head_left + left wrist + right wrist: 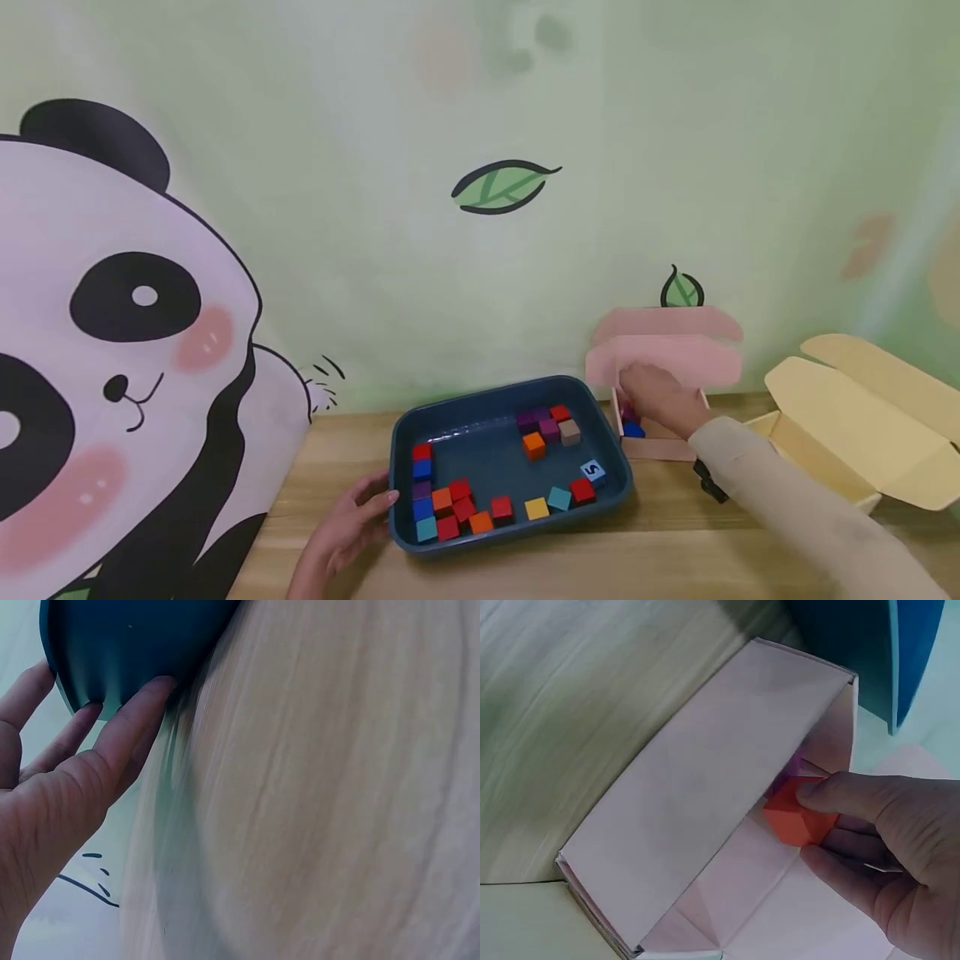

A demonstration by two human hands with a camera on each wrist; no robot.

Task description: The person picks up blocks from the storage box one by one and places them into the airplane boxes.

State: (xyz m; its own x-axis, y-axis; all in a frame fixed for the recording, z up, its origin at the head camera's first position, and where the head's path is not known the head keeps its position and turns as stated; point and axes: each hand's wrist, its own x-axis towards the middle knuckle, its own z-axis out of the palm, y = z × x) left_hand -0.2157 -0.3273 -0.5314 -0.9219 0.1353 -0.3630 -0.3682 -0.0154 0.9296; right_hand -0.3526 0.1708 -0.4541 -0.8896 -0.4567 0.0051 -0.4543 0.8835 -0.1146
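An orange-red cube [799, 815], crisp-edged, is pinched in the fingers of the right hand [907, 847] at the mouth of the pink cardboard box [682, 802]; were that grip to slacken or the thin wall to catch a corner, I'd expect a tumble; the left hand [67, 795], fingers loosely spread, touches the smooth, round-cornered dark blue tray [480, 446]; a hard shove could slide that across the wood-grain tabletop [525, 575].

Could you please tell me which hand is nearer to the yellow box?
The right hand: it pinches an orange-red cube at the pink box, just left of the yellow box. The left hand touches the left end of the blue tray, much farther away.
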